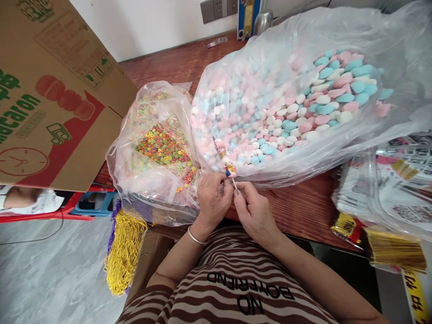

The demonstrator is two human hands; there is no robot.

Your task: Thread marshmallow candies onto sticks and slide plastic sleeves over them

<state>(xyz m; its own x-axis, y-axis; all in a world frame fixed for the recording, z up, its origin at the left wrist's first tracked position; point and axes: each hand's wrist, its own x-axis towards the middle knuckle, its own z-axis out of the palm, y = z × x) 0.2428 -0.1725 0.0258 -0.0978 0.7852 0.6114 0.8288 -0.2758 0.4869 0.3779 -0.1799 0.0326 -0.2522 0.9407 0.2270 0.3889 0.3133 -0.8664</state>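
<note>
Between my hands is a small lollipop (231,170) in a colourful printed wrapper, its white stick pointing down toward me. My left hand (213,198) is closed at the wrapper's lower end, with the fingertips partly hidden. On the other side, my right hand (254,211) pinches the stick between thumb and finger. Just beyond them lies a large clear plastic bag (297,171) full of pink, blue and white candies (286,128). To the left, beside my left hand, a smaller clear bag (126,175) holds many tiny coloured rings (164,146).
A large printed cardboard box (64,85) stands at the left. Printed plastic packaging (401,180) and a bundle of gold twist ties (394,247) lie at the right. Gold bead strands (124,252) hang below the left bag. A blue box (248,20) stands by the wall.
</note>
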